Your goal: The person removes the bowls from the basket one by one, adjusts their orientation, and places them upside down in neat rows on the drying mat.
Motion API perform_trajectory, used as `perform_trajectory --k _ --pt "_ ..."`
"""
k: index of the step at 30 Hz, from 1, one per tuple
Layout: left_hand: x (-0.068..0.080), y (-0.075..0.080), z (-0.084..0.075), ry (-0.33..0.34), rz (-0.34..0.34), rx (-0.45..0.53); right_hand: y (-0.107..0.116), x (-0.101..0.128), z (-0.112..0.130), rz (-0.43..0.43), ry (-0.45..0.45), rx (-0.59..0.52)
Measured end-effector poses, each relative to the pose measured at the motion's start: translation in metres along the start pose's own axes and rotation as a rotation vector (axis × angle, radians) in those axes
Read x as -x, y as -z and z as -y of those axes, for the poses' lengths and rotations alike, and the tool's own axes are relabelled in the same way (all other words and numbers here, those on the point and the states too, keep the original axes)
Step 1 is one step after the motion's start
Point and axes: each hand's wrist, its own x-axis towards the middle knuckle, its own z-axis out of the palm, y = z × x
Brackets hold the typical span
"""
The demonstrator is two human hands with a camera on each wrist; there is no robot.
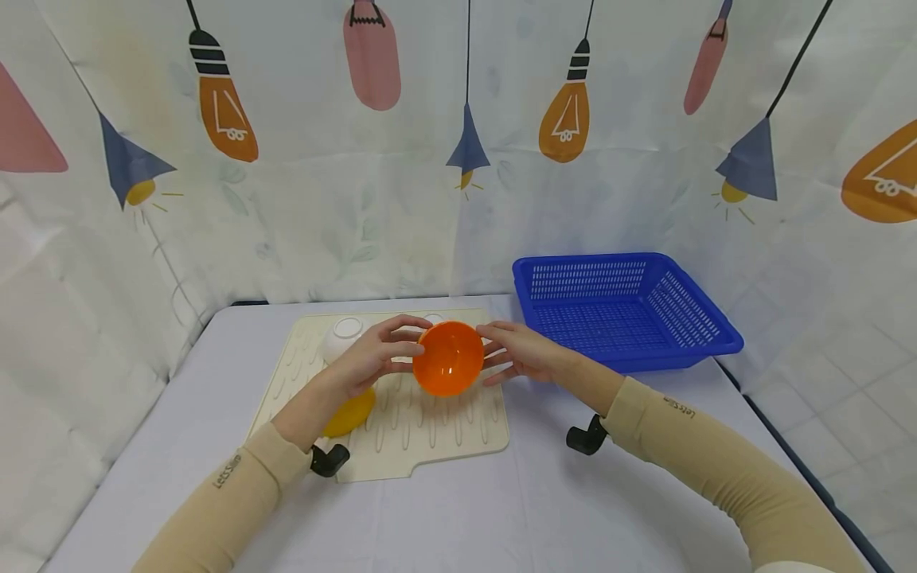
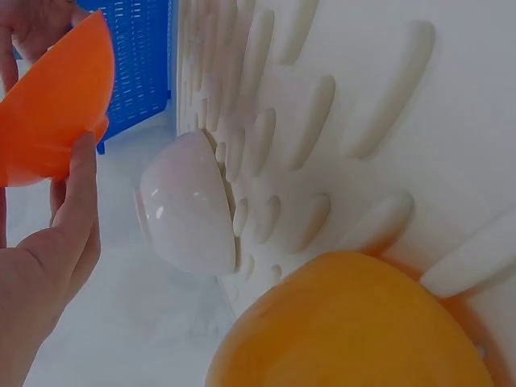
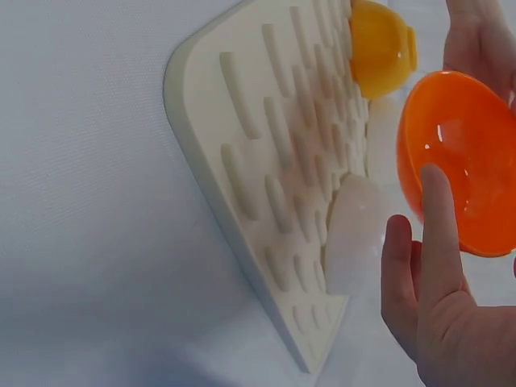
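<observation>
A white fabric backdrop (image 1: 301,199) printed with orange, pink and navy hanging lamps encloses the scene on three sides. Below it spreads a pale lavender tablecloth-covered table (image 1: 444,501). At the table's far right stands a blue perforated plastic basket (image 1: 623,306). Left of it lies a cream ribbed rubber drying mat (image 1: 423,434), carrying an upturned white ceramic bowl (image 1: 342,336) at its far edge and an upturned yellow plastic bowl (image 1: 349,414) nearer the person. Above the mat, a glossy orange plastic bowl (image 1: 449,358) is held tilted, opening toward the camera. The left hand (image 1: 372,356) curls its fingers round the bowl's left rim; the right hand (image 1: 519,350) touches the right rim with nearly straight fingers.
</observation>
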Motion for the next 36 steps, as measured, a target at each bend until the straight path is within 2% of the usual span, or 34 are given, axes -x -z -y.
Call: perform_trajectory --k 6,10,18,20,27,36 --pt "0.002 0.001 -0.002 -0.063 0.002 -0.127 0.000 0.001 0.000 0.014 -0.007 -0.007" --pt "0.004 0.001 -0.002 -0.133 0.005 -0.207 0.000 0.002 0.001 0.022 -0.020 -0.019" --pt "0.008 -0.001 -0.001 -0.306 0.061 -0.252 0.000 0.002 0.001 0.042 -0.031 -0.034" --pt "0.009 -0.002 0.001 -0.371 0.070 -0.299 0.000 0.003 0.001 0.049 -0.033 -0.033" --pt "0.012 -0.009 0.005 -0.661 0.050 -0.672 -0.001 0.002 0.001 0.062 -0.039 -0.028" --pt "0.009 -0.015 0.012 -0.995 0.113 -0.976 -0.003 0.002 -0.001 0.064 -0.043 -0.024"
